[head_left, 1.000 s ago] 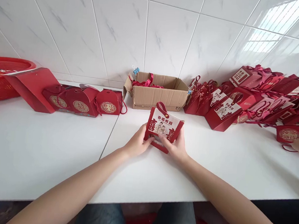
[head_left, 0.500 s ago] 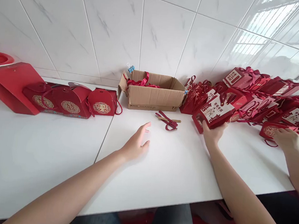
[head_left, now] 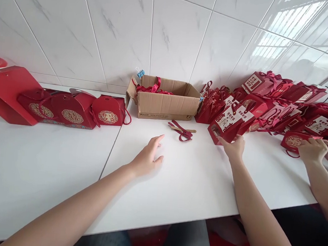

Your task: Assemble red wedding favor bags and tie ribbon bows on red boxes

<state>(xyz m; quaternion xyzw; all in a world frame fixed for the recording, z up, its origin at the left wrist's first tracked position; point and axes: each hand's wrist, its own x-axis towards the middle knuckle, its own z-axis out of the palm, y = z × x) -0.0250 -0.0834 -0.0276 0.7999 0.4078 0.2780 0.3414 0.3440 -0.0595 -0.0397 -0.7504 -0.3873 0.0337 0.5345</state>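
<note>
My right hand (head_left: pixel 234 147) grips the lower front of a red gift box (head_left: pixel 224 123) with a white printed panel and a ribbon handle. The box stands upright at the front of a row of similar boxes, its base at the tabletop. My left hand (head_left: pixel 147 156) rests over the white table (head_left: pixel 156 199), fingers apart and holding nothing. Beyond that hand lie dark red ribbon strips (head_left: pixel 182 131) with a thin gold-brown stick across them. Behind these stands an open cardboard box (head_left: pixel 168 106) containing red ribbon.
Red boxes with gold round emblems (head_left: pixel 72 110) line the left, beside a larger plain red box (head_left: pixel 10 92). Stacked red gift boxes (head_left: pixel 270 98) fill the back right. At the far right a co-worker's hands (head_left: pixel 313 151) hold a red box (head_left: pixel 292 140). A tiled wall (head_left: pixel 178 31) rises behind.
My right hand has lowered the gift box from a tilted position to upright among the others. My left hand has barely moved. The view has shifted slightly.
</note>
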